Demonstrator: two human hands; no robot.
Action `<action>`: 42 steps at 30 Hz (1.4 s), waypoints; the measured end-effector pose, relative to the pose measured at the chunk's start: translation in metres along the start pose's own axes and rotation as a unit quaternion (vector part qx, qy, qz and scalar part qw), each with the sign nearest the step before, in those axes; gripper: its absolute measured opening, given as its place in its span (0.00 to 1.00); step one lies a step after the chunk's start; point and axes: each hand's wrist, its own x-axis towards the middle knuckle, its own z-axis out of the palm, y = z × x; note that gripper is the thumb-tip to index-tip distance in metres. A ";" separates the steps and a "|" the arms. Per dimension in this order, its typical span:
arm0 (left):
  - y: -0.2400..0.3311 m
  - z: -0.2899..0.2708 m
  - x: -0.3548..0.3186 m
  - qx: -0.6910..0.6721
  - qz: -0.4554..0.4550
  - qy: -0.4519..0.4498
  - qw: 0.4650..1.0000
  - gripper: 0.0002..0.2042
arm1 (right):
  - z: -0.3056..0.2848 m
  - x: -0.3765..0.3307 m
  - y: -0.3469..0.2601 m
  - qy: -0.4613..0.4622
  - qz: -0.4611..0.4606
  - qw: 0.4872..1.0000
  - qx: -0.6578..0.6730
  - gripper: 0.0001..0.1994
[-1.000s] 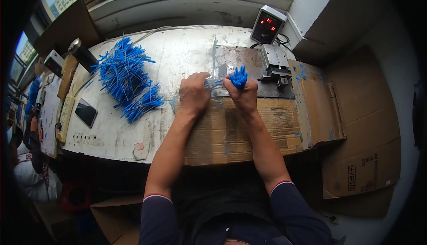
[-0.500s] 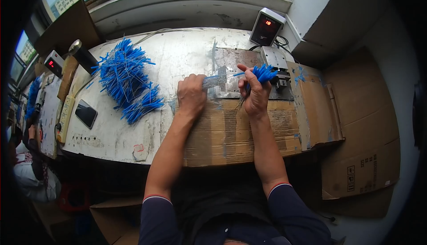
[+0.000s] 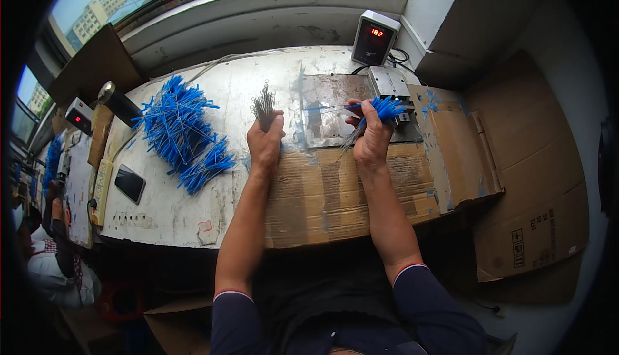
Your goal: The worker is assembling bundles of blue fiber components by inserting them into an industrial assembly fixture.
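Observation:
My left hand (image 3: 265, 142) is closed around a bunch of thin metal wires (image 3: 264, 105), whose looped ends stick up away from me. My right hand (image 3: 374, 137) grips a bundle of blue-sleeved wires (image 3: 389, 107), the blue ends fanning out to the right and bare metal ends hanging below the fingers. From its fingertips a single wire (image 3: 330, 107) points left across a metal plate (image 3: 322, 126). Just beyond my right hand stands a small metal fixture (image 3: 389, 83). To the left lies a large heap of blue-sleeved wires (image 3: 175, 123), with a smaller bunch (image 3: 205, 167) at its near side.
A display box (image 3: 374, 38) with red digits stands behind the fixture. Flattened cardboard (image 3: 348, 194) covers the near table edge. A phone (image 3: 130, 183), a power strip (image 3: 101, 186) and a dark cylinder (image 3: 118, 102) sit at left. A co-worker (image 3: 58, 252) is at far left.
My left hand has turned from back-up to upright, so its wires swing from pointing right to pointing away from me. The digits on the display changed. The view shifted slightly.

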 end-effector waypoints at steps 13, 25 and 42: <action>0.008 0.003 -0.010 -0.037 -0.048 -0.138 0.989 0.11 | 0.010 -0.017 0.008 -0.055 0.065 0.996 -0.022 0.05; 0.011 -0.009 0.000 -0.060 -0.025 0.021 0.998 0.09 | 0.010 -0.016 0.004 -0.055 -0.025 0.992 -0.114 0.17; 0.026 0.004 -0.014 -0.128 -0.013 -0.139 0.982 0.10 | 0.010 -0.039 0.029 -0.289 -0.049 0.911 -0.290 0.13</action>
